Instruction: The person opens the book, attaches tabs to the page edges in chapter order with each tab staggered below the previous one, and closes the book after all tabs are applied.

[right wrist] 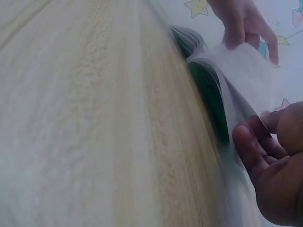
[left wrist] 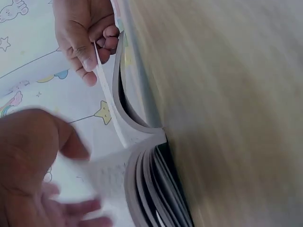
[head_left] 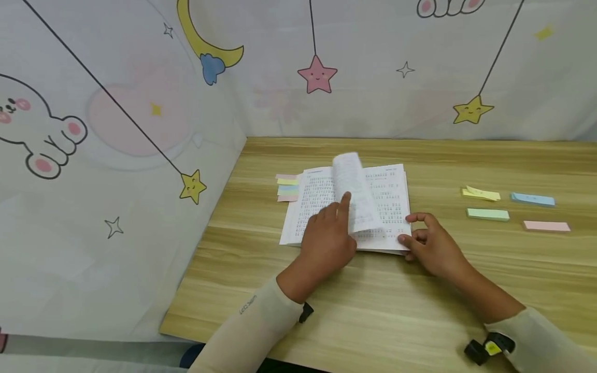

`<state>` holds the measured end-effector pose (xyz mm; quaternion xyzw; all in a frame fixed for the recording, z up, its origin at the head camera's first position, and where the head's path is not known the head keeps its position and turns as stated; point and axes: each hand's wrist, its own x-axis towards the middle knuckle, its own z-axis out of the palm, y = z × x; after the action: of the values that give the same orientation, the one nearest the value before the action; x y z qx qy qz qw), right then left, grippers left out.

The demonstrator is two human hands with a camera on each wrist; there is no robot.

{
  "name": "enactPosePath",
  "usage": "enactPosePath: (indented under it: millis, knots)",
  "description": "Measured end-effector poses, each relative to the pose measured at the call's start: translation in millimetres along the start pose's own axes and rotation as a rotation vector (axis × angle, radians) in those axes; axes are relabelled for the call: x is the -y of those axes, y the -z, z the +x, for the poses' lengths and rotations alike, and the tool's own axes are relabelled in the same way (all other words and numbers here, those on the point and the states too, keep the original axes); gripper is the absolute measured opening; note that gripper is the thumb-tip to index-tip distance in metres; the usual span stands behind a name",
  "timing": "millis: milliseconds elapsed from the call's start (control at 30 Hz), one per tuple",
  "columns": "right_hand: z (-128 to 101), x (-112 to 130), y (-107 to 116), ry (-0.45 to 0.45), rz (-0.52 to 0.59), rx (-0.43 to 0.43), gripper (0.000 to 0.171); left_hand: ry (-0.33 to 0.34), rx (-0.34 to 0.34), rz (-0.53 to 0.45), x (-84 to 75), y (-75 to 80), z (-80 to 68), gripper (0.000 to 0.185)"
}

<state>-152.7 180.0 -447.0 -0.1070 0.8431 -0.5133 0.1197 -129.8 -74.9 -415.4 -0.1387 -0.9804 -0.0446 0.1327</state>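
I see an open book (head_left: 347, 207) lying flat on the wooden worktop (head_left: 420, 290), right under both of my hands. My left hand (head_left: 328, 235) rests on the left page with its fingers fairly straight, and one finger points up against a page (head_left: 354, 189) that stands up and curls in the middle of the book. My right hand (head_left: 431, 243) sits at the near right corner of the book. Its thumb and fingertips pinch the edge of the pages there.

In the left wrist view, the right hand (left wrist: 87, 35) nips a thin sheet (left wrist: 108, 97) that bends away from the stack of pages. In the right wrist view, the left hand (right wrist: 244, 21) touches the lifted paper from the far side.

Just past my left hand, little colored sticky tabs (head_left: 287, 187) poke out beside the left edge of the book. Well off to the right of my right hand lie four sticky note pads: yellow (head_left: 481, 194), blue (head_left: 532, 199), green (head_left: 487, 214) and pink (head_left: 546, 226). A curtain with stars and bunnies (head_left: 116, 155) hangs behind and to the left of the worktop.
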Motion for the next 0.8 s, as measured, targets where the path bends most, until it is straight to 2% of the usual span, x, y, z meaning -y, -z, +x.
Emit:
enactPosePath:
  millis: [67,133,167,233,300,367,467,500,600,667,800]
  knots:
    - [-0.3,-0.8,1.6,0.009,0.033,0.029,0.054,0.063,-0.122,0.078,2.8,-0.5,0.7,0.081]
    - [-0.6,-1.3,2.5,0.019,0.064,0.05,0.056,0.127,-0.215,0.179,5.4,-1.1,1.2,0.081]
    - [-1.0,-1.6,2.8,0.023,0.079,0.058,0.058,0.146,-0.254,0.233,6.4,-1.2,1.5,0.081]
    - [-1.8,-1.9,3.4,0.03,0.084,0.066,0.062,0.164,-0.285,0.328,6.7,-1.0,1.5,0.081]
    - [-2.9,-2.2,3.8,0.033,0.071,0.058,0.066,0.157,-0.264,0.374,4.8,-0.2,0.6,0.077]
    - [-3.6,-2.6,3.7,0.038,0.054,0.051,0.071,0.114,-0.22,0.37,1.1,0.7,-0.6,0.063]
    - [-4.5,-2.9,3.1,0.05,0.03,0.036,0.075,0.02,-0.094,0.273,-5.5,2.8,-2.6,0.037]
    - [-4.6,-3.0,2.7,0.054,0.024,0.03,0.074,-0.013,-0.048,0.225,-7.4,3.1,-3.1,0.035]
    - [-4.9,-2.9,1.2,0.056,0.009,0.018,0.067,-0.081,0.063,0.113,-10.8,4.3,-3.8,0.05]
    - [-5.1,-3.0,0.3,0.051,-0.001,0.013,0.061,-0.079,0.088,0.079,-10.7,3.8,-3.8,0.052]
    - [-6.7,-4.3,0.3,0.032,-0.014,0.006,0.054,-0.04,0.035,0.131,-6.3,3.7,-1.4,0.061]
